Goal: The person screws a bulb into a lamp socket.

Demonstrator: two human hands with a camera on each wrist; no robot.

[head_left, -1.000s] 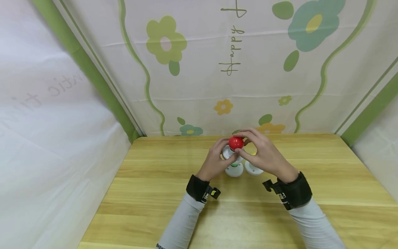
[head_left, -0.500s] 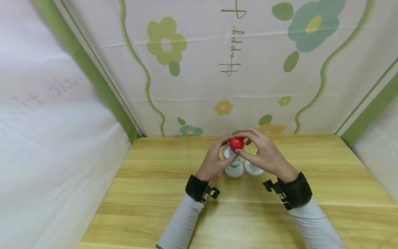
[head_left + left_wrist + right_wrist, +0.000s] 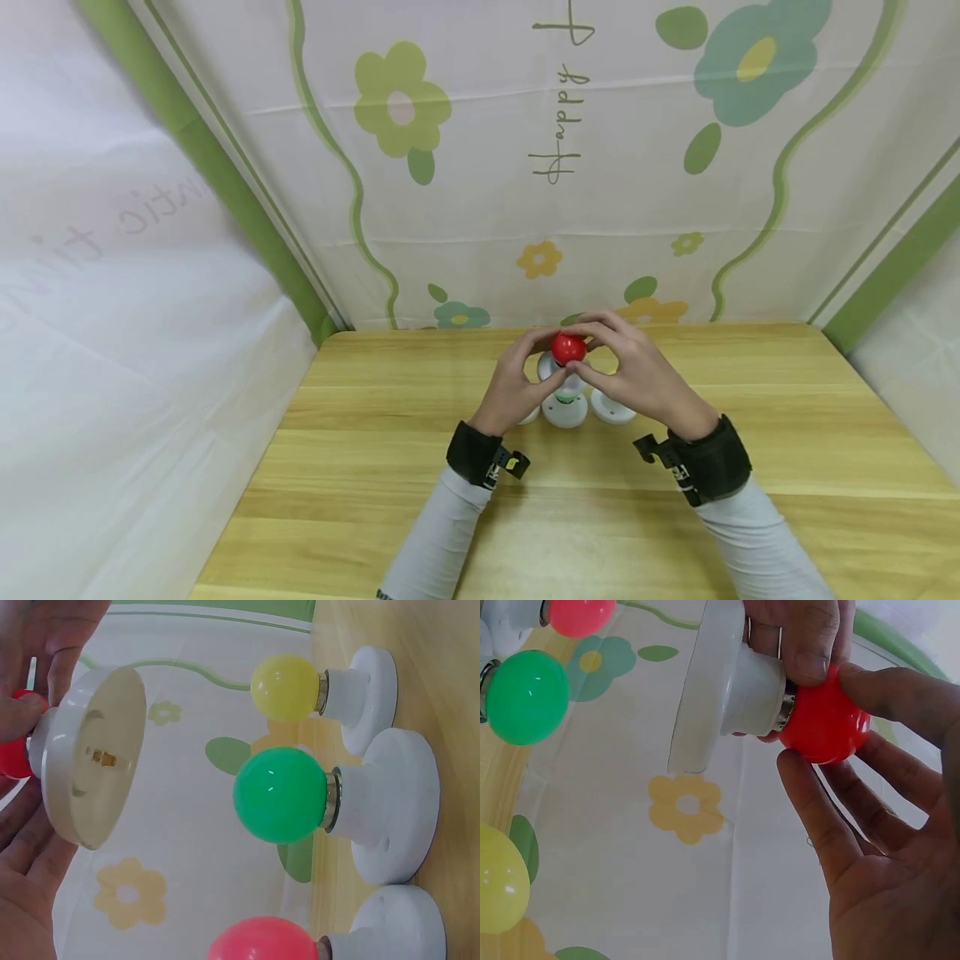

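A red light bulb [image 3: 568,348] sits in a white lamp holder [image 3: 757,694], held above the table. My right hand [image 3: 648,379] pinches the bulb between thumb and fingers. At the neck and lamp holder, my left hand [image 3: 510,383] grips from the other side, its thumb against the lower part of the bulb. The left wrist view shows the holder's hollow underside with small brass contacts. Below stand three more white holders with a yellow bulb [image 3: 283,686], a green bulb [image 3: 274,793] and a pink-red bulb [image 3: 262,943].
The wooden table [image 3: 375,467] carries the three standing holders in a row near its back edge, under the hands. A white curtain [image 3: 480,208] with printed flowers hangs right behind it. More white fabric [image 3: 150,375] rises on the left.
Both hands stay almost in place around the red bulb. The right fingers shift slightly on it, and the bulb moves a little. More of the leftmost standing holder shows beside the left hand.
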